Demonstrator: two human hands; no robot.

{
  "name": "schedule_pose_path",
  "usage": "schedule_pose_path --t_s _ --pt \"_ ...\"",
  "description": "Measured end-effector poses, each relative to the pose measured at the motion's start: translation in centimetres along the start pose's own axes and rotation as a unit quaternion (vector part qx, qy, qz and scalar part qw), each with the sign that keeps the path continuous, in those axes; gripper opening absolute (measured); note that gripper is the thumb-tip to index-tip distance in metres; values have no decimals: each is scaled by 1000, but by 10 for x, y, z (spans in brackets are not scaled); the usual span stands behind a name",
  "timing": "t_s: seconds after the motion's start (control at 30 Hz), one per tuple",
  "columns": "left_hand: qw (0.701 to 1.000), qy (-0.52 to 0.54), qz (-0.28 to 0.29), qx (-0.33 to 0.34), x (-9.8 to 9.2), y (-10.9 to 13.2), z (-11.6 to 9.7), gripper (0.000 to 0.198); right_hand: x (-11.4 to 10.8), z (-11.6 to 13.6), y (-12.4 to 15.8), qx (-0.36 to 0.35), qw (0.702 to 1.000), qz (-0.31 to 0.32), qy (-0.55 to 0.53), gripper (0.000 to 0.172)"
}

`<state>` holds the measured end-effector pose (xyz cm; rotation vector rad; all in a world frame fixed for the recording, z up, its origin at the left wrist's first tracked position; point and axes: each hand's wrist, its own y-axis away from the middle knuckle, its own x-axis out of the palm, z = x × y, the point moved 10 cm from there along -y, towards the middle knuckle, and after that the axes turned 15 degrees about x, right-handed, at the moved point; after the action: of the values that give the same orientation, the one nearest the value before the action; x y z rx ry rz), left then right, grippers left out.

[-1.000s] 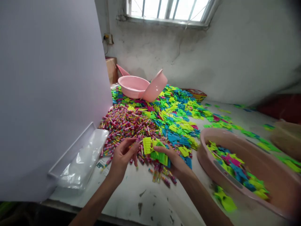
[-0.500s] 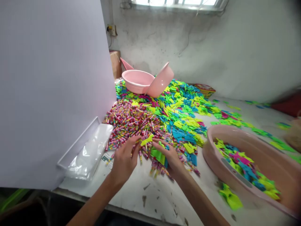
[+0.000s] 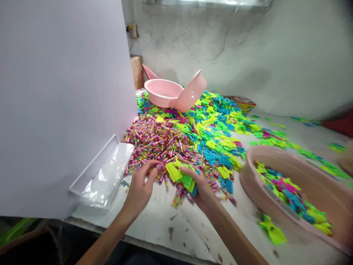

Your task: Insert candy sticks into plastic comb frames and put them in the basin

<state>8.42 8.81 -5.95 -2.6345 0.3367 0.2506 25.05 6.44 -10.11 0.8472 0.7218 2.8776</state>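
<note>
My right hand (image 3: pixel 200 184) is closed round a small stack of flat plastic pieces, with a yellow piece (image 3: pixel 174 171) on top, green pieces (image 3: pixel 187 181) under it and some blue below. Just left of the stack is my left hand (image 3: pixel 142 184), its thumb and fingers curved and apart, with nothing clearly between them. Both hands are over the near edge of a heap of small pink tubes (image 3: pixel 157 140) with coloured contents. Behind and to the right spreads a pile of green, yellow, blue and pink plastic pieces (image 3: pixel 217 132).
A large pink tub (image 3: pixel 275 206) with coloured pieces stands at the right, a yellow-green piece (image 3: pixel 273 230) beside it. Pink basins (image 3: pixel 162 101) lie on the pile. At the left are clear plastic bags (image 3: pixel 106 180) and a tall white panel (image 3: pixel 60 110).
The yellow piece that was between both hands now lies on the stack in my right hand. My left hand has drawn back slightly left and opened. The view has shifted slightly.
</note>
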Motion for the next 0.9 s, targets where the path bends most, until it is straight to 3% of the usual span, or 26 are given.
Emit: schedule_pose_path --t_s 0.13,0.3,0.5,0.63,0.8,0.9 --pt "998 -26 37 -38 4 -1 7 26 1 -1 3 -6 1000 1 -7 49" --pt "996 23 88 -19 19 1 2 31 -3 -2 5 -27 999 -9 -28 39" --pt "996 23 82 -32 21 6 -2 33 -6 4 10 -61 998 -8 -24 34" --pt "988 -92 125 -5 26 6 -11 36 -2 6 15 -72 997 -4 -15 34" --pt "948 -275 151 50 26 6 -18 58 3 8 22 -108 994 -6 35 29" --pt "919 -349 153 100 27 7 -24 60 1 6 24 -125 990 -19 63 28"
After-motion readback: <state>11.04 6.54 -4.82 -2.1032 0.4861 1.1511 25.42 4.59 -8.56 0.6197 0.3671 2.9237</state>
